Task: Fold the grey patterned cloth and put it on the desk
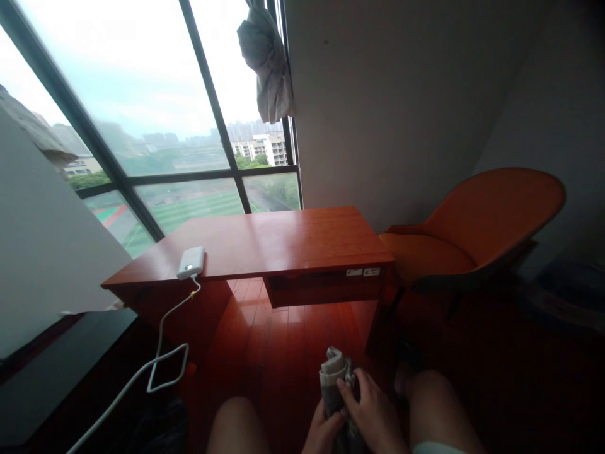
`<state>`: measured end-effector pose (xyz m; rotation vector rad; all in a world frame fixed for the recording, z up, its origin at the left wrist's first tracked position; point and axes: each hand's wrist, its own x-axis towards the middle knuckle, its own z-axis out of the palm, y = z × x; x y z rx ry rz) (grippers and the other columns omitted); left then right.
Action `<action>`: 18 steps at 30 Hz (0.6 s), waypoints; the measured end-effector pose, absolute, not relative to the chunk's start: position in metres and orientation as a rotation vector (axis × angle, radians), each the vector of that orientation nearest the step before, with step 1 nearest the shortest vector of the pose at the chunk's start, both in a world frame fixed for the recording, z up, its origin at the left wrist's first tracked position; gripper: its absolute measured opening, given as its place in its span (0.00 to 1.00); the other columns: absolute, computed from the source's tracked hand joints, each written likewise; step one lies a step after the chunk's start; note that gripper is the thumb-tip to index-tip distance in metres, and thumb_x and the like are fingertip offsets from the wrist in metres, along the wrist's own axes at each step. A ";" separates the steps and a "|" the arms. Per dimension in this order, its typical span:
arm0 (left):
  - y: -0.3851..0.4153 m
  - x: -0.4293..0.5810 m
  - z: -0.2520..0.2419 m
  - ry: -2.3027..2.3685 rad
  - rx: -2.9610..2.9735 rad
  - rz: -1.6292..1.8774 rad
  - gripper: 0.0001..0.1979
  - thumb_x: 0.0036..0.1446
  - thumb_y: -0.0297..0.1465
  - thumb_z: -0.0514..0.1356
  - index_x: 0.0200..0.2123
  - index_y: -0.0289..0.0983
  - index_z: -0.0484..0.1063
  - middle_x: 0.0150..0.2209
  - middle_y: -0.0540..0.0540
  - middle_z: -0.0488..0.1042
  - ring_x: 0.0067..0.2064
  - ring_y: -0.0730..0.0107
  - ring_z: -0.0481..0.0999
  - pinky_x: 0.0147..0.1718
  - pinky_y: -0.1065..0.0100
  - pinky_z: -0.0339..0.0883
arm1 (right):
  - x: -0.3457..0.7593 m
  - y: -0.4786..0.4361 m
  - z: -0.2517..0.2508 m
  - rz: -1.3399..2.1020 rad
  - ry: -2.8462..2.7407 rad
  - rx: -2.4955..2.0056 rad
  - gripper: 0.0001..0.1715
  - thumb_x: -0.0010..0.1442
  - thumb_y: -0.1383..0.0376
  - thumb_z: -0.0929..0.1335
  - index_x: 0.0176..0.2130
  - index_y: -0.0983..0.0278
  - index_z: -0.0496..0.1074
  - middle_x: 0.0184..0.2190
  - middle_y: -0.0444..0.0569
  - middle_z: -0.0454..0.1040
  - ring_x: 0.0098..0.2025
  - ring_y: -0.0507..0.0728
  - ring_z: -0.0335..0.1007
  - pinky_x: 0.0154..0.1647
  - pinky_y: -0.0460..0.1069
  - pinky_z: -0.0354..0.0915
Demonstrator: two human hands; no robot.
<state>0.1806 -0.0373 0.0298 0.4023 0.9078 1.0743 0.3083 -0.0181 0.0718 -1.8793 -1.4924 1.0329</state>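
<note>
A rolled or folded grey cloth (333,396) with a pale, off-white band at its top is held upright between my knees, low in the head view. My left hand (323,432) grips it from the left, thumb laid across its front. From the right, my right hand (374,411) closes on the same cloth, with thumb and forefinger near the pale band. The lower end of the cloth runs out of the picture, and what kind of piece it is cannot be made out.
Ahead stands a reddish-brown wooden desk (283,243) under a large window. On its left side lies a white power bank (191,261) with a white cable (163,328) hanging down toward me. An orange chair (501,221) stands right of the desk. A tied curtain (269,69) hangs above.
</note>
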 end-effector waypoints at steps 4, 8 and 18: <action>-0.032 0.179 0.020 0.946 0.308 1.117 0.20 0.38 0.38 0.75 0.36 0.36 0.79 0.32 0.43 0.83 0.37 0.55 0.81 0.41 0.62 0.69 | 0.317 -0.011 0.032 1.144 -1.230 -1.663 0.24 0.54 0.51 0.62 0.43 0.64 0.71 0.46 0.63 0.79 0.51 0.68 0.75 0.57 0.63 0.65; -0.027 0.174 0.010 1.044 0.175 1.145 0.18 0.40 0.37 0.73 0.35 0.36 0.77 0.29 0.45 0.82 0.36 0.55 0.81 0.38 0.62 0.69 | 0.337 -0.006 0.010 1.180 -0.923 -1.604 0.30 0.49 0.43 0.66 0.40 0.63 0.73 0.41 0.58 0.82 0.47 0.68 0.77 0.55 0.63 0.68; -0.028 0.183 0.007 0.877 0.081 1.107 0.13 0.43 0.34 0.71 0.33 0.36 0.79 0.34 0.43 0.84 0.49 0.52 0.81 0.57 0.58 0.66 | 0.300 -0.024 0.056 1.059 -1.373 -1.529 0.20 0.55 0.58 0.65 0.44 0.62 0.77 0.48 0.57 0.80 0.52 0.64 0.75 0.58 0.60 0.69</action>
